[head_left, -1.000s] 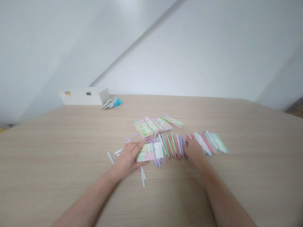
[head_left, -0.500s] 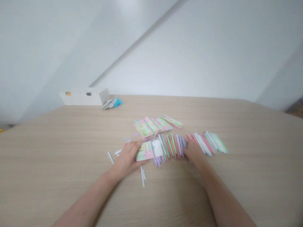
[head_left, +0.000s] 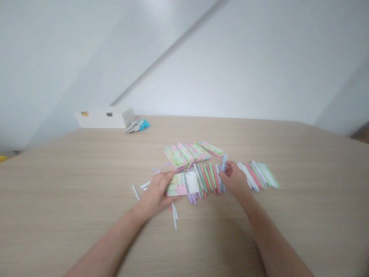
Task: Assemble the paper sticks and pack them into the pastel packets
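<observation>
The right hand (head_left: 232, 179) is nearly closed, its fingertips (head_left: 228, 169) pinching a pale blue pen (head_left: 224, 162) near its lower end. The pen stands just above the hand, right of centre in the frame, its long axis pointing away from the person with a slight lean. The right hand is the nearer hand to it. The left hand (head_left: 154, 190) is well apart, at lower centre, with its fingers curved over the end of a pastel card pack (head_left: 178, 184). Whether that hand grips the pack cannot be told. The pack's long axis runs across the frame, and its white end panel touches a row of pastel pens (head_left: 207, 179) lying side by side on the worktop (head_left: 72, 215). A second group of pens (head_left: 258, 175) lies to the right. Overlapping packs (head_left: 184, 153) sit above the row. Loose white sticks (head_left: 174, 216) lie below the left hand. A white box (head_left: 103, 118) stands at the upper left of the frame
</observation>
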Motion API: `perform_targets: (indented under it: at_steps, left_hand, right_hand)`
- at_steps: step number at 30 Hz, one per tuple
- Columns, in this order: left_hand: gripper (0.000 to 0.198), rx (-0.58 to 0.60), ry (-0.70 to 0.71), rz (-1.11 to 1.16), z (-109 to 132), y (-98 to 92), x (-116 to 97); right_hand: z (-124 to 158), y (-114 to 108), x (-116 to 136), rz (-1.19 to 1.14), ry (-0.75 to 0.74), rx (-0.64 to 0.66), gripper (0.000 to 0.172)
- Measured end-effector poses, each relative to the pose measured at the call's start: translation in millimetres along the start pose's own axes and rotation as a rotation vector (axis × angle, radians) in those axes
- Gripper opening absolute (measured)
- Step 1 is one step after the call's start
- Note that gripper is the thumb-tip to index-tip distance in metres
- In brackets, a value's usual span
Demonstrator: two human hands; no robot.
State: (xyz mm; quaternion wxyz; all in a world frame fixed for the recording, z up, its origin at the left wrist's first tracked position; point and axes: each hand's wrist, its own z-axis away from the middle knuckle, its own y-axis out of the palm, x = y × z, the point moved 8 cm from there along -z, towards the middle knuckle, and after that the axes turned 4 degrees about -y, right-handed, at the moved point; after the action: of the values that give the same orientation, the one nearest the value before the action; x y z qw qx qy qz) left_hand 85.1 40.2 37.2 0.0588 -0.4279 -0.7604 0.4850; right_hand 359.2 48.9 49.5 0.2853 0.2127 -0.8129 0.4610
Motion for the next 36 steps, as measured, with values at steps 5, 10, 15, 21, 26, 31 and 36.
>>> perform_targets:
  at_steps: [5, 10, 15, 21, 26, 31, 36]
  left_hand:
    - [0.064, 0.008, 0.014, -0.034, 1, 0.5, -1]
    - [0.062, 0.030, 0.016, -0.064, 0, 3.1, -2]
    - [0.061, 0.047, 0.024, -0.069, 0, 6.3, -1]
    - [0.059, 0.057, 0.035, -0.089, 0, 6.9, -2]
    - [0.059, 0.057, 0.033, -0.103, 1, 5.5, -4]
    - [0.060, 0.059, 0.026, -0.102, 0, 6.8, -3]
    - [0.060, 0.052, 0.026, -0.102, 0, 7.5, -2]
  right_hand:
    - [20, 7, 30, -0.786, -0.017, 0.007, 0.033]
    - [36, 3, 51, -0.911, -0.042, -0.027, 0.050]
    - [42, 0, 58, -0.839, -0.070, -0.068, 0.058]
    - [44, 5, 63, -0.780, -0.132, -0.051, 0.047]
    - [43, 12, 63, -0.803, -0.203, -0.019, 0.035]
    - [43, 17, 61, -0.793, -0.204, -0.008, 0.028]
    - [45, 27, 58, -0.815, -0.174, 0.057, 0.025]
